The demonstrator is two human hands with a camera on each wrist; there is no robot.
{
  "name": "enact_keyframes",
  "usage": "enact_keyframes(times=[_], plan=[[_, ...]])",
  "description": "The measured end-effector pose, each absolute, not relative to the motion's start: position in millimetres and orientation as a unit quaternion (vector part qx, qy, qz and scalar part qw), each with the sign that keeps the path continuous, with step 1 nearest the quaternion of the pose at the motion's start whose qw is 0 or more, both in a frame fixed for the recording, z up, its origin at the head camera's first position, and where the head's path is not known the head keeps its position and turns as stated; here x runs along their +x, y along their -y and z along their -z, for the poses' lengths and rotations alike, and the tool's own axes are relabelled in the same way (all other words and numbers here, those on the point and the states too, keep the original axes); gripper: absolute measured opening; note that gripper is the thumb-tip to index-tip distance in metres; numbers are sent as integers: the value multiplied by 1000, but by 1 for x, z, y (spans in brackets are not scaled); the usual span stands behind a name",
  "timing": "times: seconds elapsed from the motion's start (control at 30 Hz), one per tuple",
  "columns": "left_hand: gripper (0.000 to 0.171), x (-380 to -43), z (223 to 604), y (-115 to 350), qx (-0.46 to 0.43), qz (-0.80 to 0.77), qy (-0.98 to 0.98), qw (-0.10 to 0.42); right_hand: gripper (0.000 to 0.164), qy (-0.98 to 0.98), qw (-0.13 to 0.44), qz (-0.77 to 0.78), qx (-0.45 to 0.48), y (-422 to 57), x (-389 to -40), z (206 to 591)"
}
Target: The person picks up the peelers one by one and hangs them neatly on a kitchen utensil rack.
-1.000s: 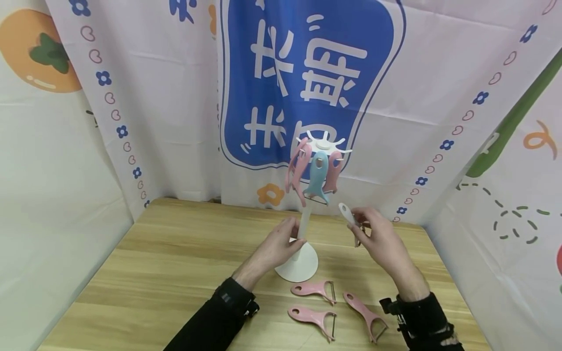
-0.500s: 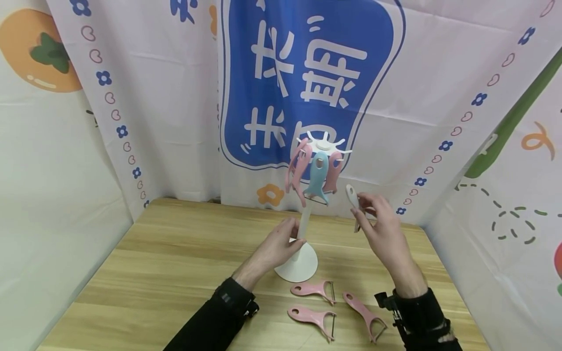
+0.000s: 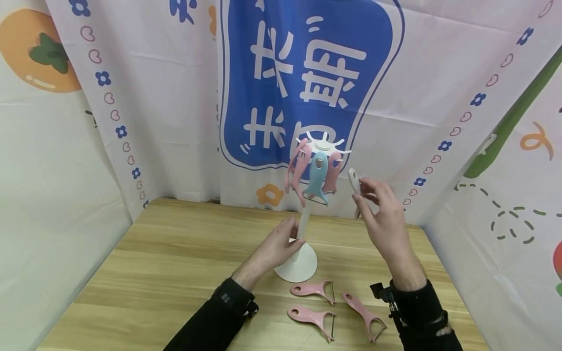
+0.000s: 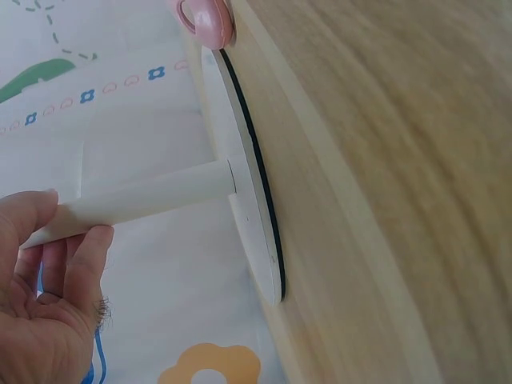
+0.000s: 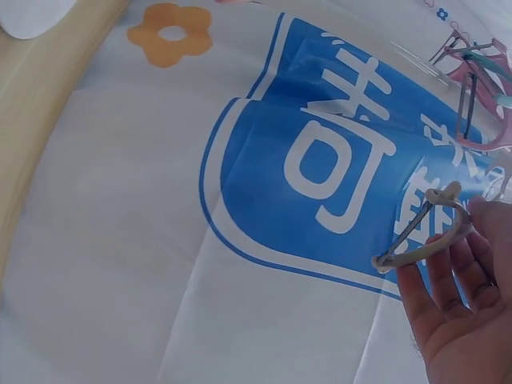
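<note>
A white stand (image 3: pixel 306 265) with a round base and a ring of hooks on top stands upright on the table. My left hand (image 3: pixel 274 246) grips its pole (image 4: pixel 160 192) between thumb and fingers, above the base. In my right hand (image 3: pixel 388 222) a white peeler (image 3: pixel 353 181) is pinched, its holed handle end pointing up, to the right of the hooks and apart from them. Its blade (image 5: pixel 406 228) shows in the right wrist view. On the hooks hang a blue peeler (image 3: pixel 318 175) and several pink peelers (image 3: pixel 334 170).
Three pink peelers, the nearest to the base (image 3: pixel 309 289), another below it (image 3: pixel 307 316) and one to the right (image 3: pixel 362 309), lie on the wooden table (image 3: pixel 175 273). A printed cloth (image 3: pixel 175 146) hangs behind the table.
My right hand has risen with the white peeler, whose handle has turned more upright. My left hand stays on the pole, and the hanging peelers have not moved.
</note>
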State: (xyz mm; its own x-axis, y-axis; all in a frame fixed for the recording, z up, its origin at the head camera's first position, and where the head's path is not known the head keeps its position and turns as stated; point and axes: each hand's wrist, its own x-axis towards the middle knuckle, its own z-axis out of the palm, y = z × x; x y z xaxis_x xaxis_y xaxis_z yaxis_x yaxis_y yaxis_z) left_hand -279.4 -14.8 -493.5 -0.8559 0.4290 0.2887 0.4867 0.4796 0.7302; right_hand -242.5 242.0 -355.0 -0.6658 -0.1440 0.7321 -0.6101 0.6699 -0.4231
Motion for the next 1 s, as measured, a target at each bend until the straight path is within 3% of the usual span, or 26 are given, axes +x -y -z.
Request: enact_keyframes(times=[0.43, 1.0], plan=[[20, -278, 492, 15, -265, 434, 861, 32, 45, 816, 391, -352, 240, -234, -242, 325], [22, -278, 491, 14, -264, 434, 861, 32, 42, 818, 393, -337, 250, -226, -243, 302]])
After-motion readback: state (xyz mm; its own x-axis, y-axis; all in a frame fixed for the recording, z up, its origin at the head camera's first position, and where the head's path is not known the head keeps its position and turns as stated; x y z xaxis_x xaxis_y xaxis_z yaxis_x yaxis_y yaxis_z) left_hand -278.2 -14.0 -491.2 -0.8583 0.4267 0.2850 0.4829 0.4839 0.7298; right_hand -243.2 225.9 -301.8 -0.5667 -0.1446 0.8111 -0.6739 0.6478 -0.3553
